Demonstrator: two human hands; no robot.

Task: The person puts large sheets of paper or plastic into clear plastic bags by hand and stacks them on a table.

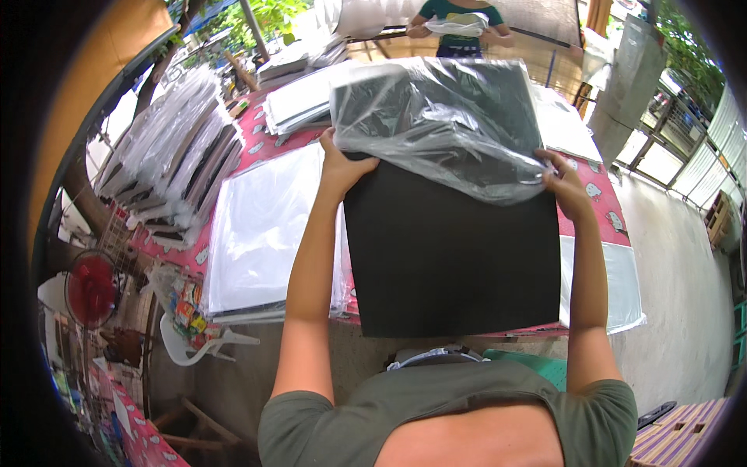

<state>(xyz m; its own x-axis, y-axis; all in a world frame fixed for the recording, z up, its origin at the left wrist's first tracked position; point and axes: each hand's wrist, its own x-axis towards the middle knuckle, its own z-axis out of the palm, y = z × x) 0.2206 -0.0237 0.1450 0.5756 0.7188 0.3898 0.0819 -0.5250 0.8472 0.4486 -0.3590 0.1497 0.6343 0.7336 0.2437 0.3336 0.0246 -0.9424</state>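
Observation:
A large black sheet or board (pixel 455 257) lies in front of me, its near edge reaching toward my body. Clear plastic, seemingly a bag (pixel 436 124), covers the far part of it, and the bag's wrinkled edge crosses the board between my hands. My left hand (pixel 342 165) is closed at the left end of that edge, thumb on the black board's side. At the right end, my right hand (pixel 566 185) pinches the plastic near the board's right side. The near part of the board is bare black.
A stack of plastic-wrapped white sheets (pixel 261 233) lies left on the red patterned table (pixel 587 214). Several wrapped bundles (pixel 167 148) are piled farther left. More wrapped sheets (pixel 607 284) lie at right. Across the table stands a person (pixel 463 19) holding something white. A red fan (pixel 92 288) and white chair (pixel 183 342) are left.

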